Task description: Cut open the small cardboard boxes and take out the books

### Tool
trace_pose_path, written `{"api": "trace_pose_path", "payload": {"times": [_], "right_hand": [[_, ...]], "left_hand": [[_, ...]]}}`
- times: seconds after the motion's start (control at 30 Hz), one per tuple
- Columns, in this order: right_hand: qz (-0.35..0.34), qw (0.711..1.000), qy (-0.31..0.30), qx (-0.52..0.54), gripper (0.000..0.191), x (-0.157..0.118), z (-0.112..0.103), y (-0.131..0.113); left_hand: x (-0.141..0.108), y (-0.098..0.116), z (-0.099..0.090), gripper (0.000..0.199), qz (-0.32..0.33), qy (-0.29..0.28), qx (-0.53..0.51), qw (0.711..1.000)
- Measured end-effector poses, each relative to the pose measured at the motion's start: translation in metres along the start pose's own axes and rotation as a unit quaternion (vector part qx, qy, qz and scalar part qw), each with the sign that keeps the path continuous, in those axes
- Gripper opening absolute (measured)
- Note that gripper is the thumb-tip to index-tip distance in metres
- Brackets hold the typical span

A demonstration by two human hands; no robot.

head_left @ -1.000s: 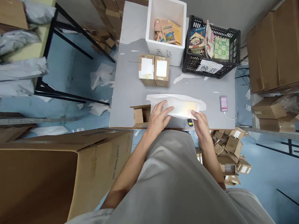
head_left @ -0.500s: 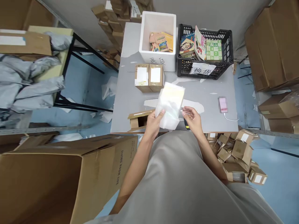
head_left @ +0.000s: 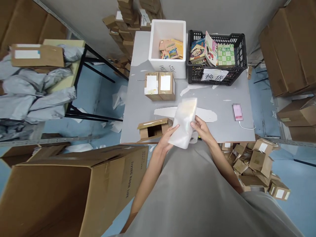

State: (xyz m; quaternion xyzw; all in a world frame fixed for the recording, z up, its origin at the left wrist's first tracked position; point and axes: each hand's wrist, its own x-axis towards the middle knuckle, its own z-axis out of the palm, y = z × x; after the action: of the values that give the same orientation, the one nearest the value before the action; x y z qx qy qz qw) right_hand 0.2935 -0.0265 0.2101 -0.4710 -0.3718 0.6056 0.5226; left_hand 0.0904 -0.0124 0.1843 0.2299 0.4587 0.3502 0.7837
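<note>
A package in translucent white wrap (head_left: pixel 184 123) is held tilted over the front edge of the grey table (head_left: pixel 138 108). My left hand (head_left: pixel 166 139) grips its lower left side, thumb on top. On its right side, my right hand (head_left: pixel 201 129) pinches the edge between thumb and fingers. Something yellowish shows faintly through the upper end of the wrap. An opened small cardboard box (head_left: pixel 154 129) lies just left of the package, near my left hand. Two closed boxes with white labels (head_left: pixel 159 86) stand side by side farther back.
At the back of the table are a white foam box (head_left: pixel 168 24) with booklets and a black crate (head_left: pixel 212 75) with books. A phone (head_left: pixel 237 112) with a cable lies right. A large open carton (head_left: pixel 113 184) stands front left; small boxes (head_left: pixel 261 161) are heaped on the floor at right.
My right hand has closed on the package's right side, where it was apart before. The package has turned slightly and come nearer my body. The view has shifted a little.
</note>
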Motion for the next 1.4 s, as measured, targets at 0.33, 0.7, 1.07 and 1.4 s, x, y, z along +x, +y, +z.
{"api": "trace_pose_path", "payload": {"times": [0.33, 0.7, 1.07, 1.4], "right_hand": [[-0.042, 0.983, 0.117, -0.136, 0.035, -0.003, 0.001, 0.014], [-0.075, 0.968, -0.007, -0.239, 0.021, -0.024, 0.017, 0.018], [-0.054, 0.922, 0.202, -0.325, 0.028, -0.005, -0.068, 0.005], [-0.053, 0.963, 0.075, -0.252, 0.034, 0.004, -0.022, 0.027]], "left_hand": [[0.0, -0.01, 0.008, 0.06, 0.283, 0.204, 0.312, 0.884], [-0.005, -0.015, 0.027, 0.056, 0.202, 0.171, 0.114, 0.958], [0.003, -0.006, -0.022, 0.072, 0.108, 0.148, -0.043, 0.982], [0.035, -0.02, -0.025, 0.063, 0.103, 0.095, -0.073, 0.987]]}}
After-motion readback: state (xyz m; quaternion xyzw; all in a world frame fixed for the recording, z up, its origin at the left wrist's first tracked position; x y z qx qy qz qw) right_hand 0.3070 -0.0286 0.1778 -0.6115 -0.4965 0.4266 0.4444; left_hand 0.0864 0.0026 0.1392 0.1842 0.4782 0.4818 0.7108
